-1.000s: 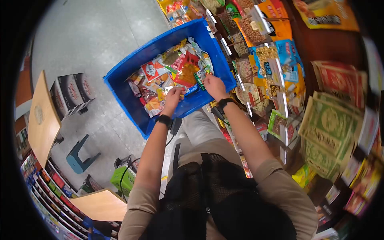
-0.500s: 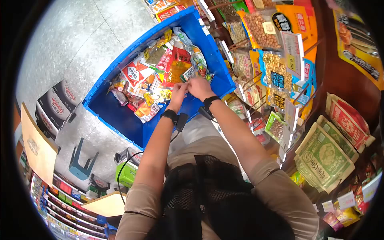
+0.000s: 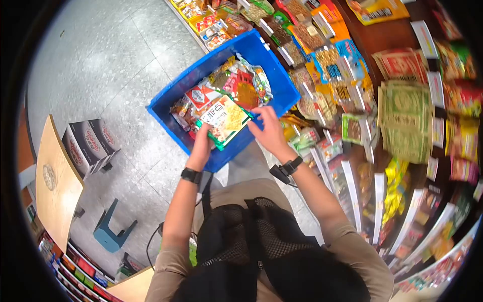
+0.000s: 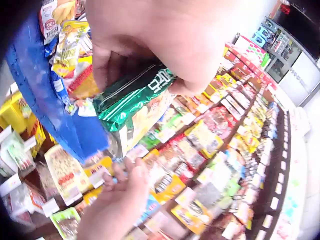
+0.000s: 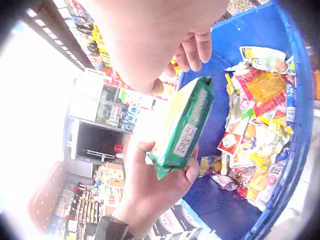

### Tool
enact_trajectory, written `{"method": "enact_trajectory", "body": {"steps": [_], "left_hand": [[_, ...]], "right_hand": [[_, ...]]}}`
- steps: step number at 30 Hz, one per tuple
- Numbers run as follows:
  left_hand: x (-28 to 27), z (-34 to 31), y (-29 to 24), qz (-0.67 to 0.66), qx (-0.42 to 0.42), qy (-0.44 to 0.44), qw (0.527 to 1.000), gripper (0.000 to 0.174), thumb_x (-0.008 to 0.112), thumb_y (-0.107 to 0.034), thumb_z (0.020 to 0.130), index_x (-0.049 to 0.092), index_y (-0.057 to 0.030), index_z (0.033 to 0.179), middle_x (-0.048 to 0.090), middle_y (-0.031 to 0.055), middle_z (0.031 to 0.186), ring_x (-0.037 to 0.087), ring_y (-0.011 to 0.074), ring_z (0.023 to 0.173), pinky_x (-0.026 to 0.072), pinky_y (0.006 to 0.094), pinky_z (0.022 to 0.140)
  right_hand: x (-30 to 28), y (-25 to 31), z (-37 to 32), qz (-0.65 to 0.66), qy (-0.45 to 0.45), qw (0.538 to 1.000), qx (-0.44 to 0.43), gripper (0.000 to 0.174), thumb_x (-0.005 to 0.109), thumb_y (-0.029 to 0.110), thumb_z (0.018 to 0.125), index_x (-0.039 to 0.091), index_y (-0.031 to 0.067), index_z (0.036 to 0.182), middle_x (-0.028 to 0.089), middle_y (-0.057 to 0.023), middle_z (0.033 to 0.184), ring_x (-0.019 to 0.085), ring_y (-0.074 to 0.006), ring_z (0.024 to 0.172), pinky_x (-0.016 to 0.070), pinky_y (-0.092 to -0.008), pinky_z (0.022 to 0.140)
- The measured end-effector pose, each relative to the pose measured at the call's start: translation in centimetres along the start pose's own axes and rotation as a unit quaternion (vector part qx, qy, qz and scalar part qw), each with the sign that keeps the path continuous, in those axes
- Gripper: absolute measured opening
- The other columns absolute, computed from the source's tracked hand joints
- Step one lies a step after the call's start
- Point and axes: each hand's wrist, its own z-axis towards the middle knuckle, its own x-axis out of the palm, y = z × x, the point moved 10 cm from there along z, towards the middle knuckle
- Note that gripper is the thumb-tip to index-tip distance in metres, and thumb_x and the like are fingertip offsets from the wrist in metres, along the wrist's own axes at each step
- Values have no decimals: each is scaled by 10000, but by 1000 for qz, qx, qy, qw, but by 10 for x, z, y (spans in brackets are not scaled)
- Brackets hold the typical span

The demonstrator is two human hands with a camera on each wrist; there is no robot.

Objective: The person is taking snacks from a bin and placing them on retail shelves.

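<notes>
The left hand (image 3: 200, 146) grips 1 green-edged packet (image 3: 227, 121) between thumb and fingers above a blue bin (image 3: 283, 75). The right hand (image 3: 271, 135), fingers open, hovers just beside it.

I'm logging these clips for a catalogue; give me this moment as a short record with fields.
Left hand: grips the green-edged packet
Right hand: open, close to the packet's other side
Packet position: held over the bin
Bin: blue, holding mixed snack packets
Person's right: snack packs on display
Floor, person's left: teal stool, printed carton
</notes>
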Motion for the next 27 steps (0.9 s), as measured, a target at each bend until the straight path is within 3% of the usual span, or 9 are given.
{"method": "enact_trajectory", "body": {"steps": [1,3,4,5,8,12,18,27], "left_hand": [[3,-29,-9,0,-23,29,999,479,513,-236,904,492,43,1292,589,123,1266,580,182,1137,445,315,986],[8,-87,-27,48,-32,60,997,474,520,-200,890,490,46,1295,589,121,1266,579,181,1135,438,314,997],[9,-117,-36,104,-20,69,992,474,522,-187,884,489,47,1295,590,120,1265,579,181,1131,438,314,995],[11,-147,-45,162,-9,80,984,474,525,-174,878,488,48,1296,591,119,1264,580,181,1127,439,313,992],[1,-209,-39,224,-50,96,968,494,559,-143,854,487,30,1311,607,100,1236,578,177,1116,439,309,977],[22,-272,-30,234,15,106,966,460,633,-171,893,487,29,1280,630,83,1162,608,130,1020,485,286,894],[29,-334,20,255,88,77,960,383,646,-104,904,526,36,1240,650,115,1147,633,142,999,502,283,893],[71,-421,178,307,121,57,942,389,708,-125,861,559,18,1190,671,88,1084,649,135,934,513,289,867]], "right_hand": [[-6,9,-19,-4,7,1000,26,336,644,213,901,554,38,1173,581,-95,1052,585,-209,920,488,-328,759],[15,1,-65,168,88,974,125,370,625,236,928,534,28,1221,581,-78,1119,577,-177,968,475,-306,822],[25,3,-87,255,121,944,171,388,615,247,942,524,24,1245,581,-69,1152,573,-161,992,468,-296,854],[30,29,-110,372,173,879,242,422,576,260,975,489,25,1315,567,-58,1210,540,-125,1085,435,-276,937],[28,94,-158,395,223,869,198,450,562,300,981,487,9,1316,564,-54,1230,519,-123,1137,431,-294,953],[25,111,-207,436,213,859,165,389,582,246,974,556,-12,1264,626,-52,1174,572,-100,1047,462,-275,907],[-3,95,-286,471,166,857,126,366,587,235,973,574,-25,1230,654,-44,1116,598,-87,986,488,-262,866],[-81,34,-450,535,129,833,55,354,600,243,969,577,-9,1217,633,-5,1103,543,-63,989,461,-258,870]]}}
